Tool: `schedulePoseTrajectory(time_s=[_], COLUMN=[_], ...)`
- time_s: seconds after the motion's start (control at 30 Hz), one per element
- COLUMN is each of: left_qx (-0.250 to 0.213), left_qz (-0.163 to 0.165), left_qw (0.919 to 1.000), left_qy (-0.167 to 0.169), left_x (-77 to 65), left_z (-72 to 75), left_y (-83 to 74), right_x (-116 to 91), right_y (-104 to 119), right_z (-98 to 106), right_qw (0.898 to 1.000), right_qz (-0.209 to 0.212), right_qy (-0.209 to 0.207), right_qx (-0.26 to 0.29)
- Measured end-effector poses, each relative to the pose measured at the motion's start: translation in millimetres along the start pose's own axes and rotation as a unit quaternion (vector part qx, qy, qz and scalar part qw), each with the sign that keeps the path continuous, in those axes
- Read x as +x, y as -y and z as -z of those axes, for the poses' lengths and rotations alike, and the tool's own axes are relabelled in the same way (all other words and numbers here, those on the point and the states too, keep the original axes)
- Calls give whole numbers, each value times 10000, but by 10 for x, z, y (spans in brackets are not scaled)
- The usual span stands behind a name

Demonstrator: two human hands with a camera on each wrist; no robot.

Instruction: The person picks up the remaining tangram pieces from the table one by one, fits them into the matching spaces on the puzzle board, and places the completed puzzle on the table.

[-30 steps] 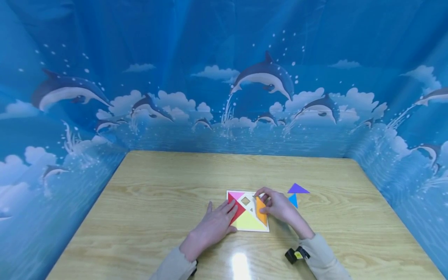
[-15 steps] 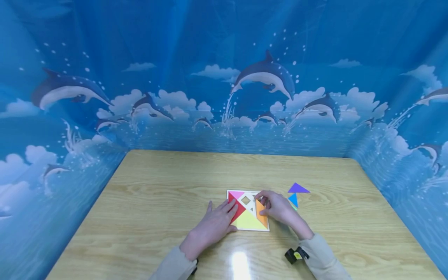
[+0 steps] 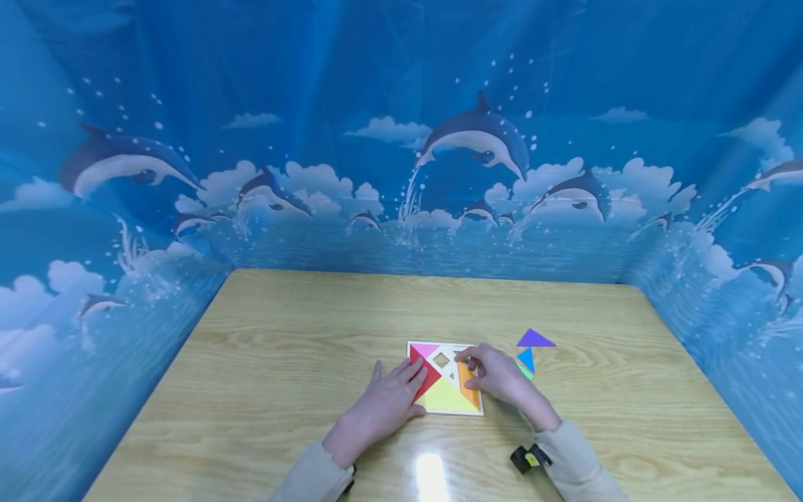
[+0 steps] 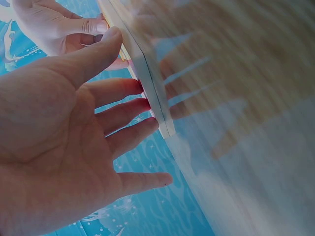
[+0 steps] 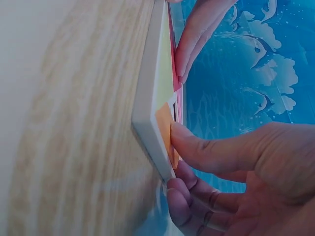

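Observation:
A white tangram tray [image 3: 454, 365] lies on the table, holding a red triangle [image 3: 430, 380], a yellow triangle [image 3: 447, 397] and a small pink triangle [image 3: 424, 348]. My left hand [image 3: 384, 406] rests over the tray's left side, its straight fingertips on the red triangle; in the left wrist view its fingers [image 4: 125, 105] reach the tray edge. At the right side, my right hand [image 3: 498, 373] pinches the orange parallelogram [image 3: 468, 396]. The right wrist view shows its thumb [image 5: 194, 147] on the orange face and curled fingers at the piece's far end and the tray rim.
Right of the tray lie a purple triangle [image 3: 533, 339], a blue triangle [image 3: 527, 359] and a green piece [image 3: 525, 372], partly hidden behind my right hand. The wooden table [image 3: 282, 335] meets a blue dolphin backdrop [image 3: 376, 174] at its back and sides.
The orange parallelogram has settled lower along the tray's right side. My right hand has shifted slightly, and the green piece now shows beside it. The left hand has stayed still.

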State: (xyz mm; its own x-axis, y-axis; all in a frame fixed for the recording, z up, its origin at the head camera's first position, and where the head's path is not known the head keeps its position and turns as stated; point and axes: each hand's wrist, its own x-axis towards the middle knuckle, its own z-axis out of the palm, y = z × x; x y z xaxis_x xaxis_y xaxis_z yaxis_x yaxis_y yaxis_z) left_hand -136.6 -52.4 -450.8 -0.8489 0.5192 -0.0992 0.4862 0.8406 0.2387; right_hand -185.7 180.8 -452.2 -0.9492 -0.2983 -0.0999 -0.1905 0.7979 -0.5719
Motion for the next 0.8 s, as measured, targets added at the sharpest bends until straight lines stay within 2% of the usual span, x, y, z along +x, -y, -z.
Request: schedulePoseTrajectory(time_s=[0.47,0.63,0.8], left_qx=[-14,23,2], left_qz=[37,-15,-22], left_qw=[10000,10000,10000], left_qy=[39,3,6], left_x=[-5,-3,-3], left_z=[2,-18,-21], left_y=[-4,10,16], right_x=[3,20,24], right_y=[16,15,1], right_z=[15,78,169], right_qw=[9998,9989,9931], right_qz=[-49,24,405], right_qy=[-56,-462,-1094], right_qx=[-190,57,88])
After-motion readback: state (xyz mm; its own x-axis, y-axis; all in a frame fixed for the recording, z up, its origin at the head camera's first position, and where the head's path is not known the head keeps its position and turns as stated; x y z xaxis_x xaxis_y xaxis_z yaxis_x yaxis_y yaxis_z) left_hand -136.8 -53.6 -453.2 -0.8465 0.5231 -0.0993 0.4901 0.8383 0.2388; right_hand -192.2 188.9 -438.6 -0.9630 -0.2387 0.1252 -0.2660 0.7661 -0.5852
